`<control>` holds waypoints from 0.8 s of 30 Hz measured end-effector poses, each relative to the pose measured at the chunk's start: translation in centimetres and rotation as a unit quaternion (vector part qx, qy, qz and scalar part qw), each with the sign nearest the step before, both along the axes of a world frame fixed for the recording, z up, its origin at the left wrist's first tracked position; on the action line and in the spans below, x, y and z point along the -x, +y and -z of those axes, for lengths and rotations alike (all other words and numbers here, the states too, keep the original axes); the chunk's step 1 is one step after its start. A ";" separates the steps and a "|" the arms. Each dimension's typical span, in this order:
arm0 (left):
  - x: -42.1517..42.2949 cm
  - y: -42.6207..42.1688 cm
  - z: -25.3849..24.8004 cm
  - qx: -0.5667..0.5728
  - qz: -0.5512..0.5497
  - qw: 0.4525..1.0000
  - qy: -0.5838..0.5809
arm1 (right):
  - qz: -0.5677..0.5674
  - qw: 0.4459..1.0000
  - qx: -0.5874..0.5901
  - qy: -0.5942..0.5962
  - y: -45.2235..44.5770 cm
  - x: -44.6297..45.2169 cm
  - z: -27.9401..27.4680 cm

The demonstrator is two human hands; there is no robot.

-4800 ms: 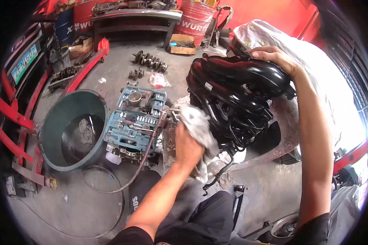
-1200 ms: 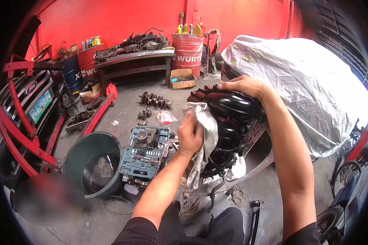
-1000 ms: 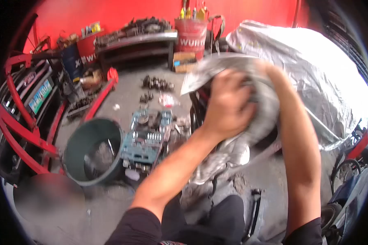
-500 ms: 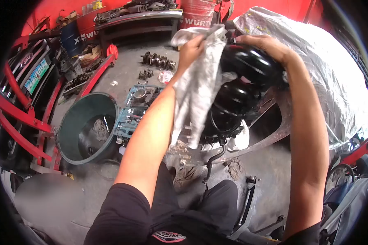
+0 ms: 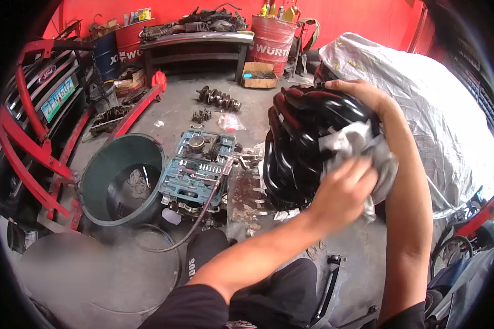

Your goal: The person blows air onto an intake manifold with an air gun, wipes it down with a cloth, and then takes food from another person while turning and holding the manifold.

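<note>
A glossy black intake manifold (image 5: 291, 148) with curved runners is held up in front of me. My right hand (image 5: 362, 94) grips its far upper edge, with the fingers partly hidden behind it. Bunched in my left hand (image 5: 346, 189) is a grey-white rag (image 5: 357, 142), pressed against the manifold's near right side. Motion blurs the left fingers a little, but they are closed on the cloth.
On the floor to the left are an open blue socket set (image 5: 189, 178) and a green tub (image 5: 123, 178). A crankshaft (image 5: 218, 100) lies farther back. A covered bulky object (image 5: 417, 120) stands right, red stand bars (image 5: 33, 148) left.
My left hand has swung down and right with the rag, from beyond the manifold's upper left to its right side. The manifold has turned, so its runners now show.
</note>
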State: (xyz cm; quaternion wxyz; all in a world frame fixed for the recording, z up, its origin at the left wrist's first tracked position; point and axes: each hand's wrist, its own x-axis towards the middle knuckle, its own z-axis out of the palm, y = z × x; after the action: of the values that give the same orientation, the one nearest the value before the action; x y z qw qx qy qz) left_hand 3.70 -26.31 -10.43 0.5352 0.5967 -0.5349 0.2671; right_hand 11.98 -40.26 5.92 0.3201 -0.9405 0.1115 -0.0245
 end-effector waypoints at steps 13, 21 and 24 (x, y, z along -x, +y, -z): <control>0.9 17.1 13.3 0.119 0.061 0.626 0.768 | -0.030 0.998 0.053 -0.027 -1.4 -2.5 0.3; -7.7 6.5 0.2 -0.076 -0.049 0.992 -0.084 | -0.011 0.999 0.045 -0.011 -1.6 -1.7 0.9; -6.8 5.3 -1.2 -0.147 -0.188 0.961 -0.138 | -0.017 0.999 0.039 0.011 -1.1 -0.6 0.2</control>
State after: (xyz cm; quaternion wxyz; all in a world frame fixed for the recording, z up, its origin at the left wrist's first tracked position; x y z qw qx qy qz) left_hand 10.52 -21.06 -9.23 0.3023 0.7162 -0.5150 0.3612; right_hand 12.57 -41.41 5.68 0.2826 -0.9541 0.0977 -0.0132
